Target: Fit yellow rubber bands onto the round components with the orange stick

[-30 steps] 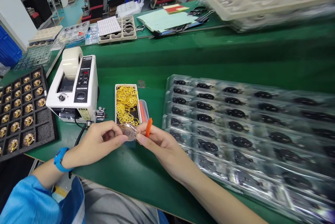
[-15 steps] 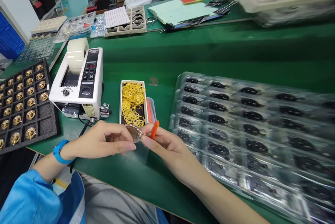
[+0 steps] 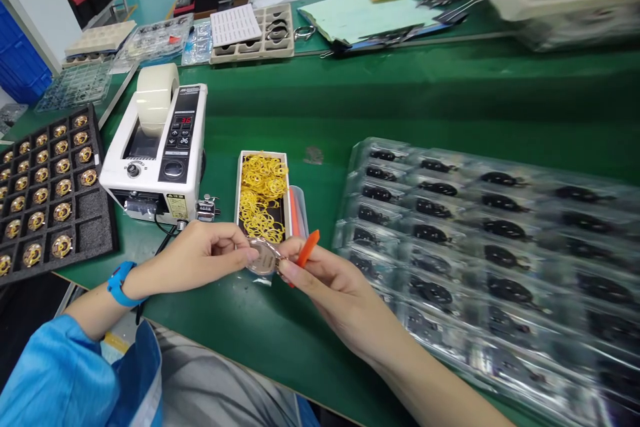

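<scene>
In front of me, between both hands, is a round watch case [image 3: 261, 258] with a rose-gold rim, its flat round side tilted up toward me. My left hand [image 3: 203, 257] is closed, pinching the left edge of the case between thumb and forefinger. At the right edge, the thumb and fingers of my right hand [image 3: 340, 287] are closed by the lug. That hand also grips a flat orange plastic tool [image 3: 308, 249], which sticks up between its fingers. Below the case hangs a bit of clear film [image 3: 262, 279].
A white box [image 3: 239, 197] of yellow rings [image 3: 264, 177] lies just beyond my hands. Left are a tape dispenser [image 3: 187, 134] and a black foam tray [image 3: 107, 227] of gold-coloured watch movements. A clear plastic tray [image 3: 350, 214] with black parts covers the right. Papers [image 3: 365, 17] lie behind.
The watch case has turned so that its flat round side shows more fully, with clear film now visible beneath. The whole view has shifted slightly; both hands keep their hold.
</scene>
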Tool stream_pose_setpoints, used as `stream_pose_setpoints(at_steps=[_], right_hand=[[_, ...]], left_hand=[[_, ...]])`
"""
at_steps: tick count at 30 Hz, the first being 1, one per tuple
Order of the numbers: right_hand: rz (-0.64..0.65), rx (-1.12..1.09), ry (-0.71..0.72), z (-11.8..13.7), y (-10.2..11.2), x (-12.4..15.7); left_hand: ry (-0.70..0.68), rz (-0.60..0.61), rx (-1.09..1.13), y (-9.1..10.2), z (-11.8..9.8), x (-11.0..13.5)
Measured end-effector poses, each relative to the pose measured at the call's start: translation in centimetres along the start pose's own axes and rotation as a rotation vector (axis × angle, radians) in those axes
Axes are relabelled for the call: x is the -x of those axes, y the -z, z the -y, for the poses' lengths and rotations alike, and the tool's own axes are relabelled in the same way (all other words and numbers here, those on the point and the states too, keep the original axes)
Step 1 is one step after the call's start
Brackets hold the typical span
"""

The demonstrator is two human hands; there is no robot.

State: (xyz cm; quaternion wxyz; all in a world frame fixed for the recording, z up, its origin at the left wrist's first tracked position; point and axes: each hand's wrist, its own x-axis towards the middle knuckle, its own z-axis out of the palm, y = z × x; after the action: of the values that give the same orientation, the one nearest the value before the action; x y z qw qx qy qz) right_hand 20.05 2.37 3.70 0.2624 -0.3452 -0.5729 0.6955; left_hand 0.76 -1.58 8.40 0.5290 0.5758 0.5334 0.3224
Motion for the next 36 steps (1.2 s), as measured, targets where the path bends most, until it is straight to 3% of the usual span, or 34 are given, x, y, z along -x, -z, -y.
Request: stream_pose_setpoints(at_steps=[8,14,18,20,22,25,29,32,34,36], right_hand=[[-0.01,0.015,-0.015,-0.3,0.2,0.0],[-0.02,0.106,0.02,-0.2,0.0,-0.1],[-0.067,0.14,0.044,-0.2,0.0,-0.4],[-0.084,0.105,0.043,-0.1,0.1,-0.6],[-0.079,0.06,0.045,-0.1,0.3,-0.6],[-0.014,0.0,0.04,-0.1,0.3,-0.2],[0.163,-0.174,-0.005,-0.7,-0.7,0.8],[0.22,-0.288,-0.042,-1.3,-1.6,1.7],[0.198,-0.314,-0.06,-1.3,-1.4,2.3],[0.143,-0.251,-0.018,-0.6,-0.2,2.6]], left_hand=[[0.024,-0.014,-0.02,-0.2,-0.1,-0.1],[-0.041,-0.153,-0.247,-0.9,0.5,0.1],[-0.212,-0.408,-0.655,-1.3,1.4,0.0],[-0.384,-0.578,-0.821,-1.2,1.7,0.0],[-0.613,-0.643,-0.846,-0.9,1.7,0.0],[-0.832,-0.515,-0.705,-0.8,1.6,0.0],[-0.792,-0.197,-0.524,-0.9,1.6,-0.3],[-0.78,0.051,-0.434,-1.0,1.5,-0.1],[-0.794,0.086,-0.454,-1.1,1.0,0.9],[-0.759,0.013,-0.571,-1.4,0.2,2.8]])
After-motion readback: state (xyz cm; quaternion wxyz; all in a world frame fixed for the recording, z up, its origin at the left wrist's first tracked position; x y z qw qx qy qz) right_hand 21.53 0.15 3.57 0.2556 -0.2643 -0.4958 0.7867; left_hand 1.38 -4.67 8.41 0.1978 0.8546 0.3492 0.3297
